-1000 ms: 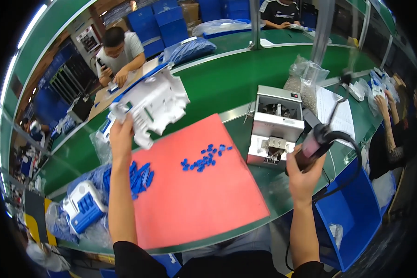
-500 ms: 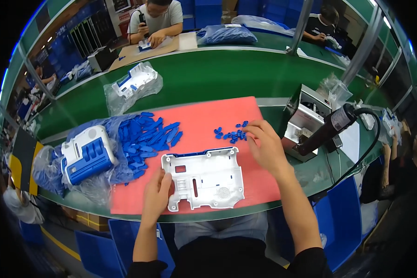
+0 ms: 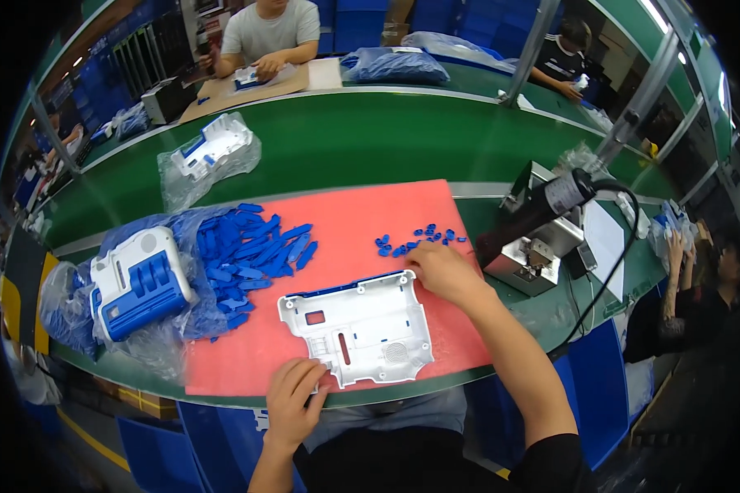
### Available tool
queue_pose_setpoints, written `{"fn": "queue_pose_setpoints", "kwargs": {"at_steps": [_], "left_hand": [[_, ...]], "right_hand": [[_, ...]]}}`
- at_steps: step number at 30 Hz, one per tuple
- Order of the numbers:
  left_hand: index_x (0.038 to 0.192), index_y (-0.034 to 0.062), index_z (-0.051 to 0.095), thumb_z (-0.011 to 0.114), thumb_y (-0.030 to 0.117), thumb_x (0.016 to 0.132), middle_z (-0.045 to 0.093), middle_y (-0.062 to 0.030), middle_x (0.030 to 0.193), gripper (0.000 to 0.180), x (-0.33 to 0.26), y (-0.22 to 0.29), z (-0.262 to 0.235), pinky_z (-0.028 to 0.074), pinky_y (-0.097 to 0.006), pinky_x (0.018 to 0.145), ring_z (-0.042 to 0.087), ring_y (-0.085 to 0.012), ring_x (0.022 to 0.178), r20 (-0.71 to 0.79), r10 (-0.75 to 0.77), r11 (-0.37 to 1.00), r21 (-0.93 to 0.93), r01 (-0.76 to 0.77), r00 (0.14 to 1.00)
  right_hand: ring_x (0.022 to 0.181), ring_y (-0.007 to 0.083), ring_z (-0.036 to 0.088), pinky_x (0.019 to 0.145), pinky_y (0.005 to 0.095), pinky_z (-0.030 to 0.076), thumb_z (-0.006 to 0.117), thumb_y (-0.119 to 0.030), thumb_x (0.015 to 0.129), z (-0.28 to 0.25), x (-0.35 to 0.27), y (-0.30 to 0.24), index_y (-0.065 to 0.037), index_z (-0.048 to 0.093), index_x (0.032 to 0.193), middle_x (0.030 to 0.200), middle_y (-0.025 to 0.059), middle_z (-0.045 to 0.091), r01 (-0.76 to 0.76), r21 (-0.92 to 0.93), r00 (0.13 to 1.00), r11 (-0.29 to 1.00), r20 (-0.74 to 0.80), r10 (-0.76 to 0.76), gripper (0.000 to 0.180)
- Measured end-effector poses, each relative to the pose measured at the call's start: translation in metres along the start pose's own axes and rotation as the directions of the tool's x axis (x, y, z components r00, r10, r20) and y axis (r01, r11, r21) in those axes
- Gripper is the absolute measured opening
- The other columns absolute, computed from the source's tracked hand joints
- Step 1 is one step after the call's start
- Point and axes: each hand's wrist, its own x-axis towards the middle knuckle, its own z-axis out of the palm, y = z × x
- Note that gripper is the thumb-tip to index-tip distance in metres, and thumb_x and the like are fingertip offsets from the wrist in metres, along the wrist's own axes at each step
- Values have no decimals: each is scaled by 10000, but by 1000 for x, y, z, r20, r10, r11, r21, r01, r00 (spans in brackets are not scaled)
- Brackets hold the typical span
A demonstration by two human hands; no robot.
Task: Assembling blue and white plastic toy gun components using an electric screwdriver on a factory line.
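The white plastic housing (image 3: 358, 329) lies flat on the near part of the red mat (image 3: 362, 214), long axis left-right. Its near-left corner is pinched by the left hand (image 3: 294, 400). The right hand (image 3: 442, 271), fingers curled at the far-right corner, sits just near the small blue clips (image 3: 419, 240); whether one is held cannot be told.

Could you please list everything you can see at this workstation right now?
White plastic housing panel: one, white with a blue edge, on the red mat nearest the person.
Red mat: one, on the green bench.
Small blue clips: a scattered cluster, blue, on the mat's far right part.
Long blue plastic parts: a pile, blue, spilling from a clear bag at the mat's left.
White-and-blue assembled housing: one, on the bag at left.
Bagged housing: one, white and blue, farther up the bench.
Electric screwdriver: one, black, hanging at right.
Metal fixture box: one, grey, under the screwdriver.
Co-workers: several, at the far and side benches.
Left hand: gripping the panel's near edge.
Right hand: at the panel's far right corner, beside the clips.
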Motion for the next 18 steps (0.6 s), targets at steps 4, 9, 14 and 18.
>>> {"fn": "queue_pose_setpoints", "kwargs": {"at_steps": [4,9,14,18], "left_hand": [[926,6,636,701,27,642,636,-116,972,292,0,0,-3,460,-370,807,571,-302,937,-11,-32,999,6,32,999],[928,3,638,705,22,637,644,-114,961,299,4,5,2,465,-360,796,575,-298,929,-8,-15,1000,-13,15,1000],[937,14,639,697,25,656,641,-107,964,287,24,13,15,463,-357,782,571,-290,923,47,60,993,-100,-55,997],[946,28,643,707,48,649,642,-94,966,304,23,10,19,464,-351,776,570,-281,920,7,70,995,-75,-70,997]], "right_hand": [[784,303,593,694,372,478,578,-128,804,-17,-25,-18,-16,614,881,882,132,623,-55,43,983,998,-175,62,141],[672,98,558,627,234,449,596,-130,844,-87,-95,14,19,602,870,743,72,616,-339,357,358,870,-807,470,152],[711,207,597,689,303,460,600,-184,826,-148,-74,81,3,641,972,879,138,662,-571,21,472,821,-810,349,241],[730,105,576,665,223,455,578,-107,860,-112,-91,38,26,620,972,829,58,626,-137,365,281,921,-877,390,178]]}}
